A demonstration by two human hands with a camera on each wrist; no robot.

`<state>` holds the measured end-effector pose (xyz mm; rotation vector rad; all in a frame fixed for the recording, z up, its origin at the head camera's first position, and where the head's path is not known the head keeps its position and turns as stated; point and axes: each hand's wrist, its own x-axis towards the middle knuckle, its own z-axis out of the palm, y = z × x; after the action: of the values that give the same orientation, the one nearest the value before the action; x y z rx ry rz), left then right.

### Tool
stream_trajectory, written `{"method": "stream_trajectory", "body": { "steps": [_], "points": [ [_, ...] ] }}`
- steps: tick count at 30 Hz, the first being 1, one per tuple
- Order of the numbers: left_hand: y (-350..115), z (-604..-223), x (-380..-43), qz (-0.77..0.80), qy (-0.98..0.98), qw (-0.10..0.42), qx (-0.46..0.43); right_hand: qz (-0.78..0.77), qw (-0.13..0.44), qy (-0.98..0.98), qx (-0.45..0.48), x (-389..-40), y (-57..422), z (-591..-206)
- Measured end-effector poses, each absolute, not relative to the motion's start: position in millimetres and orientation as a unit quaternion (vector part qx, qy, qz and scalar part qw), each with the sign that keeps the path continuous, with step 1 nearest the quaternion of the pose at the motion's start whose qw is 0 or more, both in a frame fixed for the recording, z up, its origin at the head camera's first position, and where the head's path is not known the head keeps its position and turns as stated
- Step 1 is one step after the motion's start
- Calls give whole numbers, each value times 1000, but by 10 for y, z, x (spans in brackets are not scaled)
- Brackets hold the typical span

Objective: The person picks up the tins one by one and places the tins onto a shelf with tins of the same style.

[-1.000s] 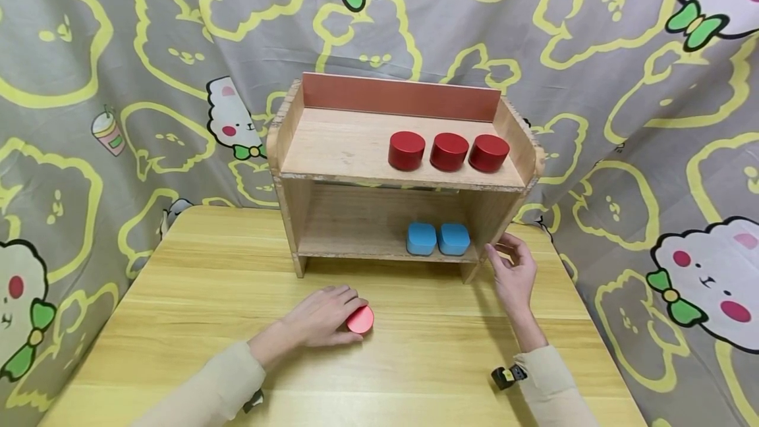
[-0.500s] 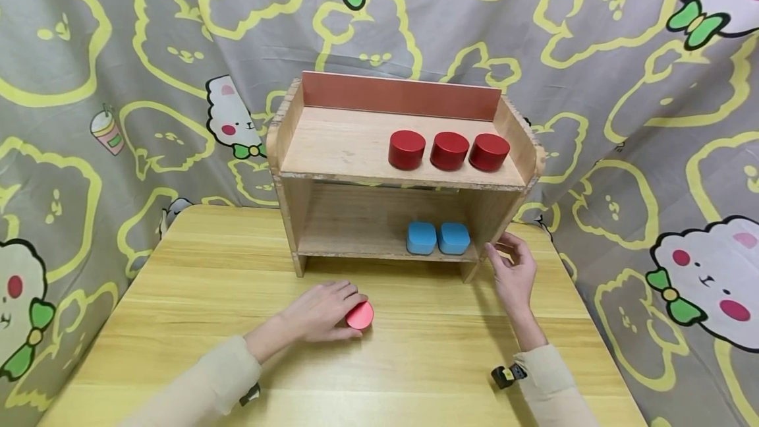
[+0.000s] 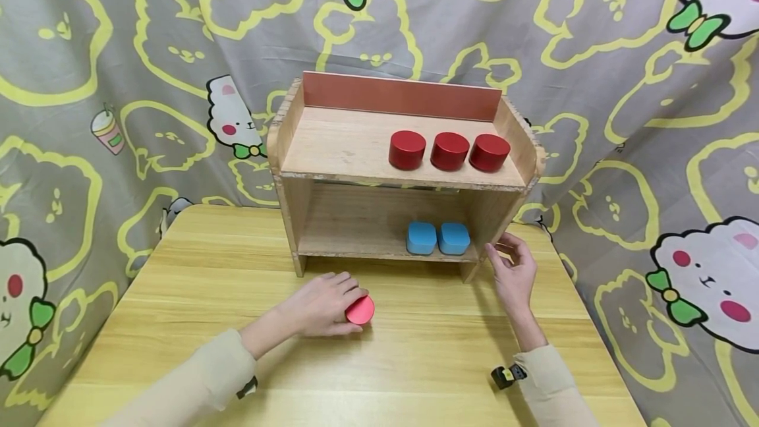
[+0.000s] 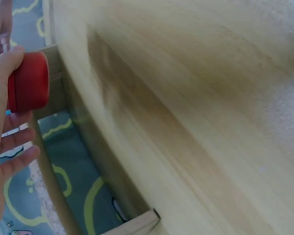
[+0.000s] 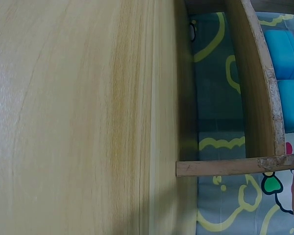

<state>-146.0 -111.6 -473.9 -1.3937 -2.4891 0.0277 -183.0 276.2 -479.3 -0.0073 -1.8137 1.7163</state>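
My left hand [image 3: 323, 305] grips a red round tin [image 3: 360, 310] between thumb and fingers, in front of the shelf's left half. Its flat top faces up in the head view. A seam runs round the tin [image 4: 32, 82] in the left wrist view, where it is held above the table. At the wooden shelf unit's [image 3: 356, 157] lower right side, my right hand [image 3: 514, 275] touches the outer face of the side panel. One of its fingertips meets that panel [image 5: 225, 167] in the right wrist view; the other fingers are out of that view.
Three dark red round tins [image 3: 449, 151] stand at the right of the upper shelf. Two blue rounded square boxes [image 3: 421, 238] sit side by side on the lower shelf's right. The shelf stands on a wood-grain table [image 3: 415, 368], with a patterned curtain [image 3: 178, 18] behind.
My left hand has moved slightly towards the shelf with the red tin in its grip. The right hand stays against the side panel.
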Motion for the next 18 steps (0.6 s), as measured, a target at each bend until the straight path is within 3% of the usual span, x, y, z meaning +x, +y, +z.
{"method": "stream_trajectory", "body": {
  "steps": [18],
  "points": [
    [-1146,-4466,-1476,-12,-862,208,-462,648,320,-692,2,-1824,2767,-4787]
  ]
}}
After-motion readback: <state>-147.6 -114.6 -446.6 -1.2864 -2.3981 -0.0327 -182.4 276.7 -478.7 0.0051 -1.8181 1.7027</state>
